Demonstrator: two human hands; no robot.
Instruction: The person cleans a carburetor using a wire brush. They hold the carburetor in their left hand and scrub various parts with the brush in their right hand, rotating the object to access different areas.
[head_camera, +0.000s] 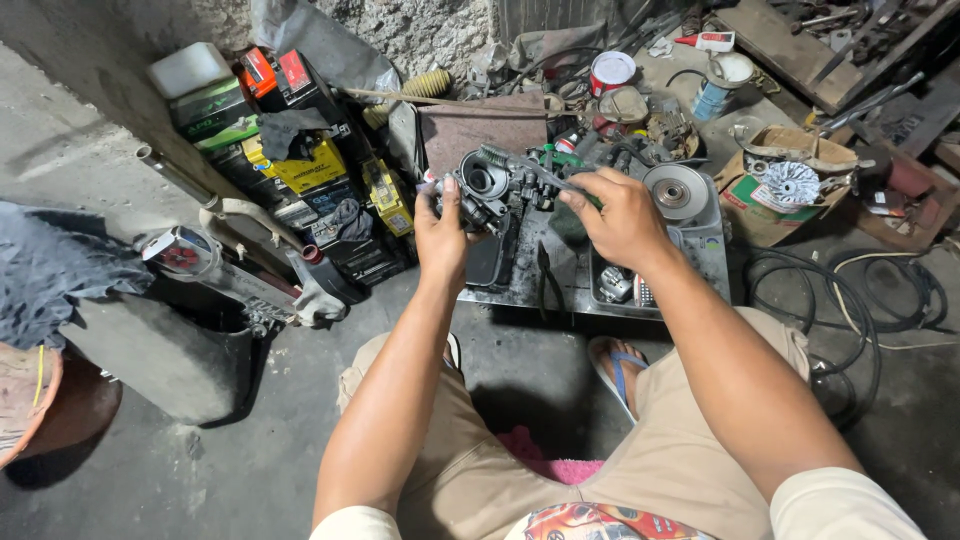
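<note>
- Head view: person squats over a greasy metal tray (520, 285); left hand (442, 235) fingers clamped on a carburetor (480, 190) held just above the tray's left end.
- Right hand (622, 215) fingers closed round a green-handled tool (540, 172), tip at the carb body.
- Risk: oily grip, so the tool may skid off; small parts could drop into floor clutter.

yellow box (313, 168) and red boxes (278, 72) stacked left; cardboard box (758, 200) right.
</note>
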